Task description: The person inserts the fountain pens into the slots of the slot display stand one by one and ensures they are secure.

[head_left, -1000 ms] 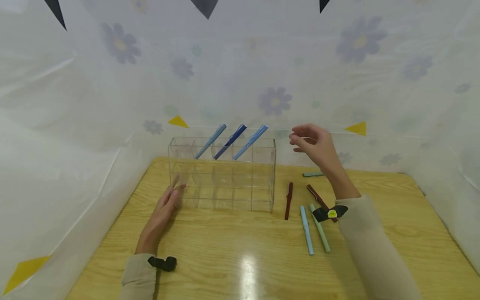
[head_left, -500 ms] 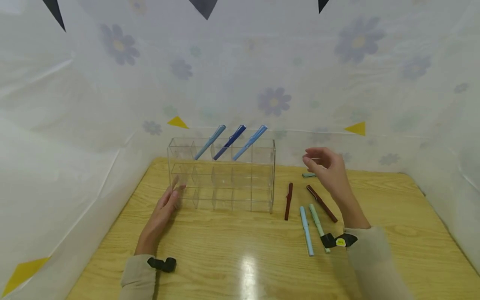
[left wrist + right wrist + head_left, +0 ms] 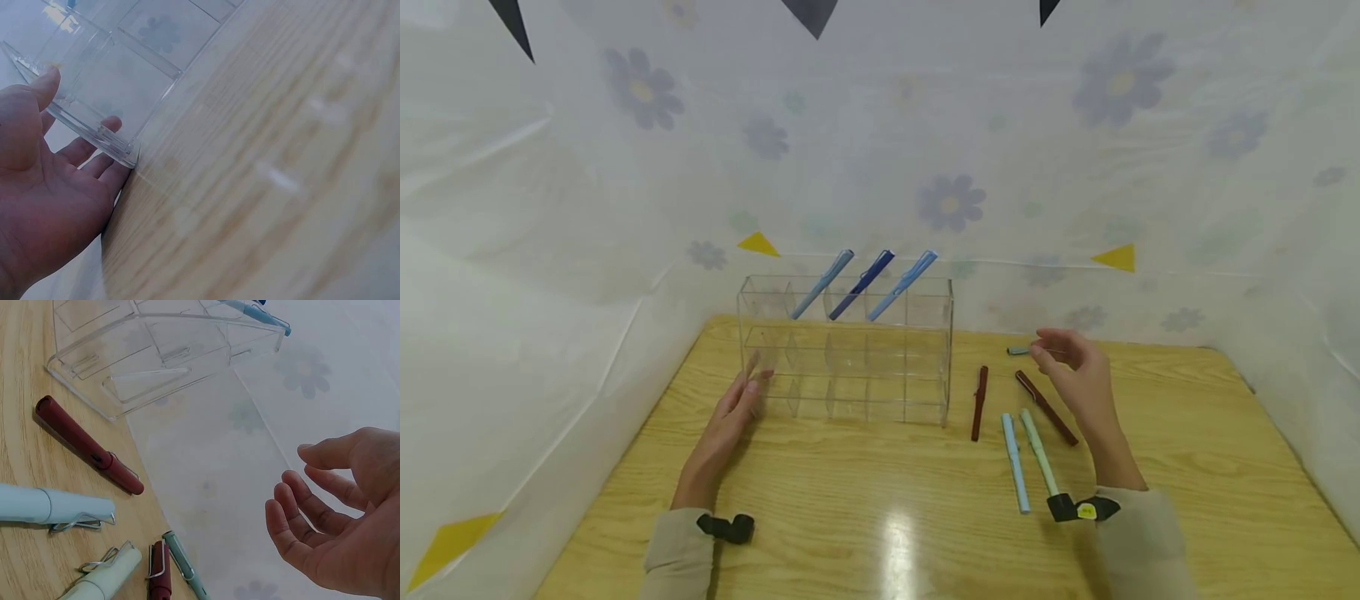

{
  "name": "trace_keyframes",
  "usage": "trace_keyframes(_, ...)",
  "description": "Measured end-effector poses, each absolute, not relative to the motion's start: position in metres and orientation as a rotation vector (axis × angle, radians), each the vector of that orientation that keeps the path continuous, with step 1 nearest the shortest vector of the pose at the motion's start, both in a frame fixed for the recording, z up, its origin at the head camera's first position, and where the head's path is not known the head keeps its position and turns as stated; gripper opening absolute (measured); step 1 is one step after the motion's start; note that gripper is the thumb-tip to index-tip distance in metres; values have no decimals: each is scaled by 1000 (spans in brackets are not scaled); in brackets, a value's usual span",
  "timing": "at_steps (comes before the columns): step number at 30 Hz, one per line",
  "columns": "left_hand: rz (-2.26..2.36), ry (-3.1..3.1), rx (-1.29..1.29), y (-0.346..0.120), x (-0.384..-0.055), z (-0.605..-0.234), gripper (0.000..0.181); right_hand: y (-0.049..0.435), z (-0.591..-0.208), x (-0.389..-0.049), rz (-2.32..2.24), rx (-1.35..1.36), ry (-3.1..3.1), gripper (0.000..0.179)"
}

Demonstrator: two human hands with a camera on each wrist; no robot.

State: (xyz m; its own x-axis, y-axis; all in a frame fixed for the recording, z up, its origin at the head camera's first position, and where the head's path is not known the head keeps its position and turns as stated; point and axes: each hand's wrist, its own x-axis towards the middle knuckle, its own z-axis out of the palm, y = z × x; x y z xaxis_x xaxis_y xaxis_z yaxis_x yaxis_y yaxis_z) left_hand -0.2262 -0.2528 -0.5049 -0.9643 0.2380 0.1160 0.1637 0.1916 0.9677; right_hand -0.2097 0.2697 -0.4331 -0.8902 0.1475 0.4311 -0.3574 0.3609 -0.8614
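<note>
My left hand [image 3: 721,425] grips the left side of a clear acrylic pen rack [image 3: 922,364]; the left wrist view shows the thumb on one side of its end panel and the fingers on the other. Three capped pens lean in the rack's top row: a grey-blue pen [image 3: 822,284], a dark blue pen [image 3: 862,284] and a light blue pen [image 3: 903,285]. My right hand [image 3: 1077,375] holds nothing, its fingers loosely bent. It hovers at the back right and overlaps one end of a dark green pen [image 3: 1017,351] in the head view.
Right of the rack lie a dark red pen [image 3: 979,404], a second dark red pen [image 3: 1047,408], a pale blue pen [image 3: 1016,463] and a pale green pen [image 3: 1039,451]. A flowered white sheet [image 3: 865,150] hangs behind the wooden table [image 3: 820,508].
My right hand has moved down and to the right, from beside the rack's top toward the dark green pen. The left hand and the rack have stayed in place.
</note>
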Motion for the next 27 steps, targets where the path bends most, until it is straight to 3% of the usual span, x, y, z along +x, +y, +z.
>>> trace_keyframes(15,1916,2385,397,-254,-228,-508,54,294,-487,-215,1435,-29,-2428,35)
trace_keyframes(27,1894,2392,376,-254,-227,-507,53,295,-502,-215,1265,-90,-2643,37)
